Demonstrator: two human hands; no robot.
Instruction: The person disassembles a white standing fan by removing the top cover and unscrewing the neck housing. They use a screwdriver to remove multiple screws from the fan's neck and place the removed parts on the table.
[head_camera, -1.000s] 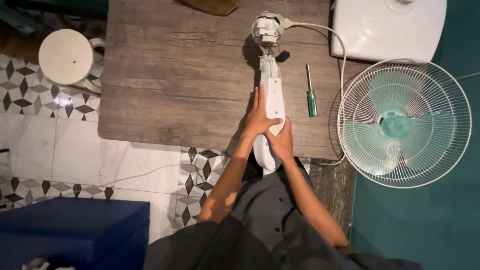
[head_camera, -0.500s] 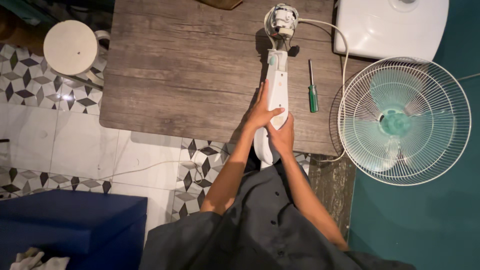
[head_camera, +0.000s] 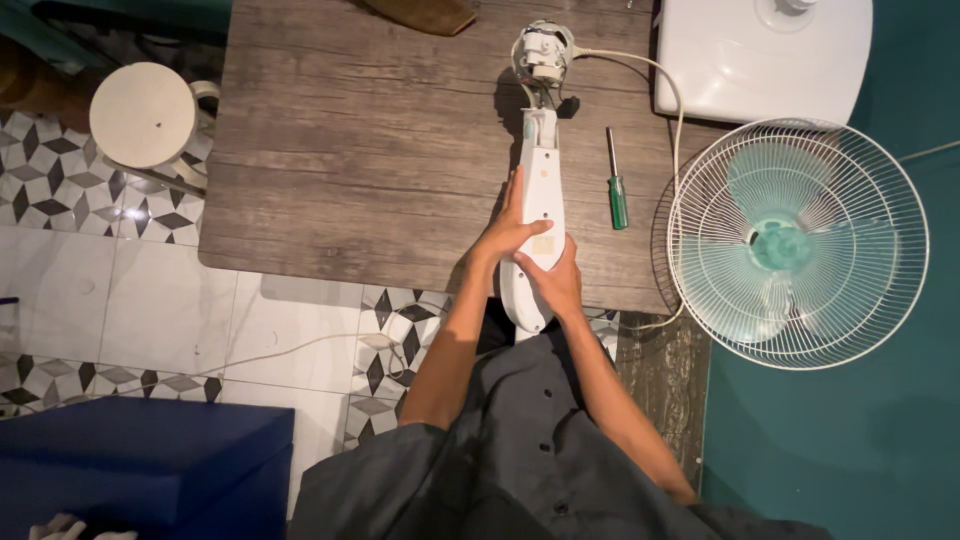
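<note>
- Since the earlier frames, staying put on the table (head_camera: 350, 170): white fan neck housing (head_camera: 538, 200), both hands in the same grip, only a slight shift in the camera's framing.
- Lying lengthwise on the wooden table, the fan neck housing, its bare motor (head_camera: 543, 52) at the far end and its rounded lower end hanging over the near edge.
- Pressing flat along the housing's left side, the left hand (head_camera: 510, 230), fingers stretched out toward the motor, not clenched.
- Wrapping around the lower part of the housing from the right, the right hand (head_camera: 553, 283), fingers curled onto it, grasping.
- Resting just right of the housing, parallel to it and apart from both hands, a green-handled screwdriver (head_camera: 616, 185).
- Trailing from the motor toward the right, a white cord (head_camera: 660, 75).
- Sitting at the table's far right corner, a white fan base (head_camera: 760, 60).
- Lying beside the table on the right, a wire fan guard (head_camera: 800, 245) with pale green blades (head_camera: 780, 245) inside.
- Standing to the left on the patterned tile floor (head_camera: 60, 210), a round white stool (head_camera: 143, 115).
- Showing at the lower left, a dark blue box (head_camera: 140, 470).
</note>
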